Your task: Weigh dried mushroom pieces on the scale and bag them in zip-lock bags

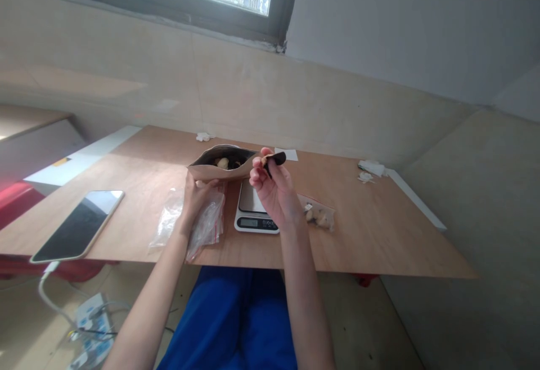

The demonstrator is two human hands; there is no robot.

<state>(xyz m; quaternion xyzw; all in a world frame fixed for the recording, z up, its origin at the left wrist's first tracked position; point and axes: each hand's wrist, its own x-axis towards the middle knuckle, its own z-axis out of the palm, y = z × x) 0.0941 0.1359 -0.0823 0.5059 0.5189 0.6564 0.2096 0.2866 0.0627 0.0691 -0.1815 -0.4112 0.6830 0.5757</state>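
Observation:
My left hand [194,195] holds an open brown paper bag [219,171] from below; pale and dark pieces show inside it. My right hand [272,190] is raised beside the bag's mouth and pinches a small dark scoop or piece [276,159] with a pale bit on it. Under both hands stands a small digital kitchen scale [254,212] on the wooden table [371,235].
Several empty clear zip bags [198,221] lie left of the scale. A filled clear bag of pale pieces [318,216] lies to its right. A phone [80,224] with a white cable rests at the table's left. Crumpled white scraps [369,170] sit far right.

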